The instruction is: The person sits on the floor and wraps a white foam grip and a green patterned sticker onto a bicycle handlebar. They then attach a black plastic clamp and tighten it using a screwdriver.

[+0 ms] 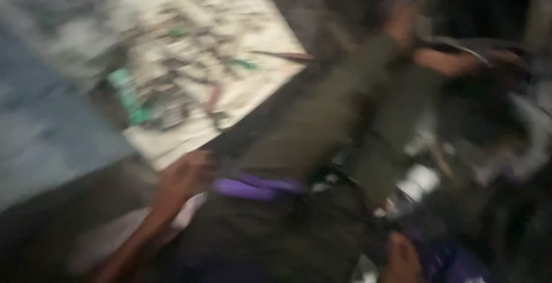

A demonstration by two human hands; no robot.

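Observation:
The whole view is smeared by motion. My left hand (185,178) reaches in from the lower left and rests at the edge of a dark olive-green cloth (322,116), next to a purple strip (253,188). Whether its fingers grip the cloth is too blurred to say. My right hand (402,258) shows only partly at the bottom edge, by something dark purple-blue (445,260); its fingers cannot be made out.
A pale board (253,24) strewn with dark and green scraps lies tilted at the upper left, beside a grey-blue surface (52,127). Another person's arm (445,61) crosses the upper right. A white round object (420,182) sits among dark clutter on the right.

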